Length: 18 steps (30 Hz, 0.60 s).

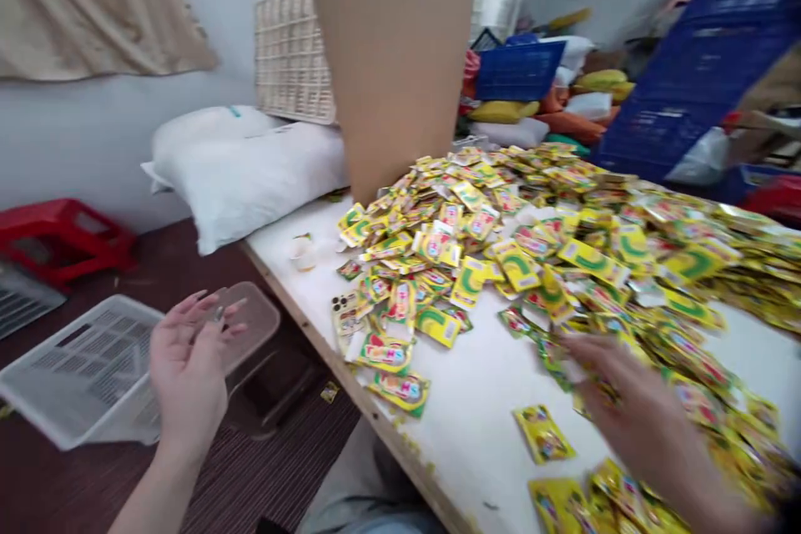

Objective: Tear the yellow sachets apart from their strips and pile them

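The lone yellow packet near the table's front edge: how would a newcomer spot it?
Start at the white table with its big heap of yellow packets. Follow the front edge toward the blurred right hand. Just left of that hand one packet lies flat, ringed by bare white, touching no other.

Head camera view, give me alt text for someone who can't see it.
A person's blurred right hand reaches into a big heap of yellow sachets on a white table. Their left hand is raised, open, off the table's edge above a clear plastic tray.
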### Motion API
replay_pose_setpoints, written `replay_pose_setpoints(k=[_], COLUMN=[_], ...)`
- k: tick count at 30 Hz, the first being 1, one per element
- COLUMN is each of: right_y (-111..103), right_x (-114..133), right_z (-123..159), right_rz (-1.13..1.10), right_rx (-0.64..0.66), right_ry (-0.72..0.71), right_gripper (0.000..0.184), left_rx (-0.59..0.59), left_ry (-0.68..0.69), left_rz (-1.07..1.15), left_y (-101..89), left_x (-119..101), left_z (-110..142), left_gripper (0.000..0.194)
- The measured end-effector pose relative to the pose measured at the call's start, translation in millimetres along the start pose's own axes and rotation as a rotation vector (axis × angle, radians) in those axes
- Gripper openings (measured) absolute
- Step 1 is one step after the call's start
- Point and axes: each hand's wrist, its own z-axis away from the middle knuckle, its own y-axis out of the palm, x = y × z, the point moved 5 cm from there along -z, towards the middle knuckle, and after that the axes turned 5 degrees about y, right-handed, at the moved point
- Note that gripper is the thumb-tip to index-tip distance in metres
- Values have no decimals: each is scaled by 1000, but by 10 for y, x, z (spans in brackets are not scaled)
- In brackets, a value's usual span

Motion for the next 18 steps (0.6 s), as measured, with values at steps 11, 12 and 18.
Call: replay_pose_setpoints(k=[11, 12, 18], right_y=[2923, 3067, 3599], right_x=[2655, 2697, 2803], right_z=[-545, -603, -762], right_rz=[48, 74, 119], right_rx=[560, 582, 672], right_ry=[-616, -628, -619], right_gripper=[56, 57, 61], left_rx=[-539, -556, -354], left_ry=[-317, -363, -702], left_rz=[-345, -391, -645], left_y=[-2226, -2363, -2656], left_x=[2072, 2274, 3349], left_z=[-188, -85, 706], left_gripper=[27, 27, 30])
